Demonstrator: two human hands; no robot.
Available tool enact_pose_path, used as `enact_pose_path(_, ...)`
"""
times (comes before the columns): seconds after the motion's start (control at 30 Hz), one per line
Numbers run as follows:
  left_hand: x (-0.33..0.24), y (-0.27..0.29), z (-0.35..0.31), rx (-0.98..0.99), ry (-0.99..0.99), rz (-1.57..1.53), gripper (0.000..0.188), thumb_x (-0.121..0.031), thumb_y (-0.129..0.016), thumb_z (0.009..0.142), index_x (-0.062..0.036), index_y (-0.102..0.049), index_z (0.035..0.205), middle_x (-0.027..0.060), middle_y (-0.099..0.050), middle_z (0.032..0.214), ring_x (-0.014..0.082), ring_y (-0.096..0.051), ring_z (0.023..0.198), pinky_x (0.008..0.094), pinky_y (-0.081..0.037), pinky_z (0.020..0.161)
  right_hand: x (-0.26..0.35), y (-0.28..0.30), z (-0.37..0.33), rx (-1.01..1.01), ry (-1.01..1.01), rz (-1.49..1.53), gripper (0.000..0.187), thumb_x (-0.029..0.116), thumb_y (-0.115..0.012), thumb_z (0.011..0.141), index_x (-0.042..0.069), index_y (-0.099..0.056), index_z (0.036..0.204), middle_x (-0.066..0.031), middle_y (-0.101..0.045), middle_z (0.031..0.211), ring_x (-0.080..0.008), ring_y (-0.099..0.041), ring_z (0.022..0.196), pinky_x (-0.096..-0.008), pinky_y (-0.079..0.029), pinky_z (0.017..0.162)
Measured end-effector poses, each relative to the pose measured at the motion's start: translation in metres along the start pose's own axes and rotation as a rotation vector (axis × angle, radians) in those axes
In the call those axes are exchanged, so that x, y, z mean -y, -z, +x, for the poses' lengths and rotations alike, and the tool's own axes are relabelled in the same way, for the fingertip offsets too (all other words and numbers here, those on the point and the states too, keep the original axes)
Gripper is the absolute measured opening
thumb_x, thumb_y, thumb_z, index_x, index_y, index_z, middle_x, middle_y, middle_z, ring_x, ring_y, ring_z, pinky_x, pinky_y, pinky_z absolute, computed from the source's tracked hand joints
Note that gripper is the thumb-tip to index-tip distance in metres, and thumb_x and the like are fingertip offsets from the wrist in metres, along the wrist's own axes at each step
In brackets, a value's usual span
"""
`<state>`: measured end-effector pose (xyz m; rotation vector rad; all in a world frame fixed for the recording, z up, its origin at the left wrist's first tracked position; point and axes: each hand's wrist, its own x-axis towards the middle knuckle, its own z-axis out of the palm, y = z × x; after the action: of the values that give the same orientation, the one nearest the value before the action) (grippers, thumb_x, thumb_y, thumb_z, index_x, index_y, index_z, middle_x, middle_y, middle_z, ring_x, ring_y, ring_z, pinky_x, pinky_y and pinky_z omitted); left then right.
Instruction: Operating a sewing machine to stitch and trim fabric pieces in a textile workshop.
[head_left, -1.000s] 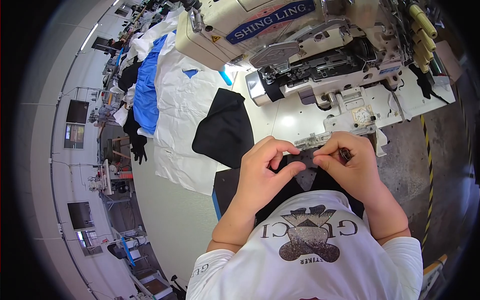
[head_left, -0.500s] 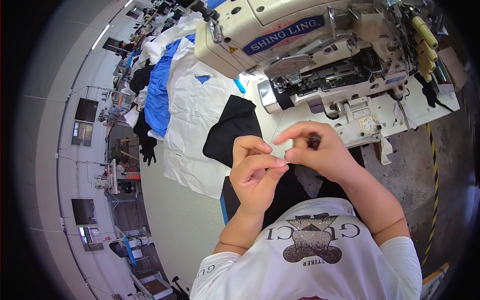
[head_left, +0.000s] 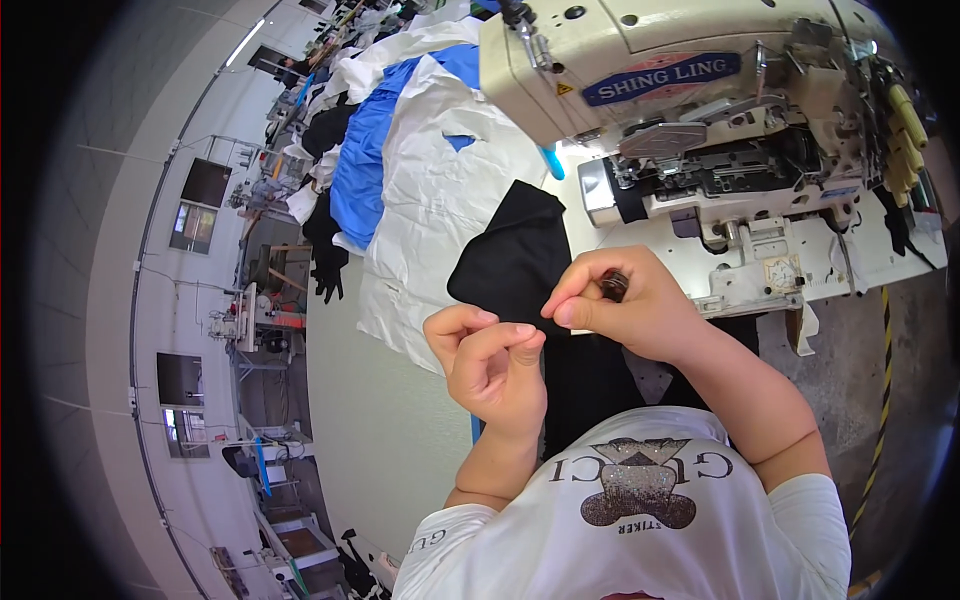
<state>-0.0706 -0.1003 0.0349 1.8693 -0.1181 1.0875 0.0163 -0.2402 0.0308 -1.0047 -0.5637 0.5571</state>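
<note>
My left hand (head_left: 492, 368) is closed in a pinch, thumb tip against index finger. Whatever lies between those fingertips is too small to make out. Just to its right, my right hand (head_left: 630, 308) also pinches thumb and index finger together. A small dark brown object (head_left: 613, 287), its kind unclear, is tucked in the curl of the right hand's fingers. A short gap separates the two pinches. Behind them, a folded piece of black fabric (head_left: 512, 240) rests on the pale table (head_left: 385, 420), partly over white sheeting. More black fabric (head_left: 585, 385) lies below the hands, across my lap.
A cream industrial sewing machine (head_left: 660, 90) stands at the far right, its metal bed (head_left: 750, 285) close beyond my right hand. Crumpled white sheeting (head_left: 420, 170) and blue fabric (head_left: 360, 150) cover the table's far left. A grey floor (head_left: 850, 400) shows at right.
The fingertips, nearly touching before, have come slightly apart. My left hand has shifted left of the right one. The whole view has swung, so the machine and fabrics appear farther right.
</note>
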Motion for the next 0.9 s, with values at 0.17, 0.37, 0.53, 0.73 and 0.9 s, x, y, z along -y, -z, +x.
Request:
enact_pose_path(0.17, 0.003, -0.001, 0.002, 0.012, -0.071, 0.176, 0.013, -0.016, -0.073, 0.085, -0.0075, -0.062, 0.083, 0.0072, -0.046, 0.095, 0.0163, -0.045, 0.079, 0.0251, -0.039, 0.069, 0.002, -0.009, -0.009, -0.153, 0.038, -0.18, 0.006, 0.005, -0.07, 0.082, 0.002, -0.071, 0.087, 0.003, -0.057, 0.062, -0.0023, -0.044, 0.055, -0.022, -0.038, 0.052)
enact_pose_path(0.37, 0.009, -0.002, 0.011, 0.125, -0.141, 0.305, 0.02, -0.018, -0.064, 0.09, -0.0045, -0.056, 0.077, 0.008, -0.049, 0.077, 0.0205, -0.046, 0.069, 0.0296, -0.037, 0.062, -0.001, -0.018, -0.011, -0.336, 0.402, -0.612, 0.006, 0.003, -0.072, 0.078, 0.004, -0.071, 0.084, -0.0054, -0.063, 0.067, -0.0122, -0.052, 0.051, -0.0262, -0.04, 0.048)
enact_pose_path(0.53, 0.015, -0.002, 0.012, 0.163, -0.061, 0.3, 0.032, -0.021, -0.058, 0.094, -0.0045, -0.048, 0.068, 0.0079, -0.048, 0.065, 0.0234, -0.044, 0.06, 0.0333, -0.033, 0.056, -0.001, -0.018, -0.014, -0.382, 0.434, -0.751, 0.007, 0.003, -0.074, 0.076, 0.005, -0.07, 0.082, -0.0057, -0.06, 0.064, -0.0166, -0.052, 0.05, -0.0282, -0.039, 0.047)
enact_pose_path(0.73, 0.024, 0.008, 0.009, 0.215, 0.05, 0.09, 0.041, -0.026, -0.056, 0.097, -0.0038, -0.046, 0.065, 0.0061, -0.049, 0.063, 0.0166, -0.043, 0.054, 0.0288, -0.033, 0.055, -0.003, -0.013, -0.017, -0.406, 0.387, -0.682, 0.007, 0.005, -0.074, 0.078, 0.005, -0.071, 0.084, -0.0043, -0.058, 0.062, -0.013, -0.05, 0.05, -0.0262, -0.036, 0.047)
enact_pose_path(0.9, 0.035, 0.0, 0.009, 0.148, 0.254, -0.123, 0.02, -0.016, -0.065, 0.092, 0.0014, -0.062, 0.084, 0.0049, -0.056, 0.082, 0.0101, -0.049, 0.07, 0.0222, -0.038, 0.063, -0.007, -0.009, -0.021, -0.413, 0.085, -0.251, 0.006, 0.008, -0.072, 0.083, 0.003, -0.072, 0.087, 0.0031, -0.055, 0.062, -0.003, -0.042, 0.054, -0.0213, -0.032, 0.049)
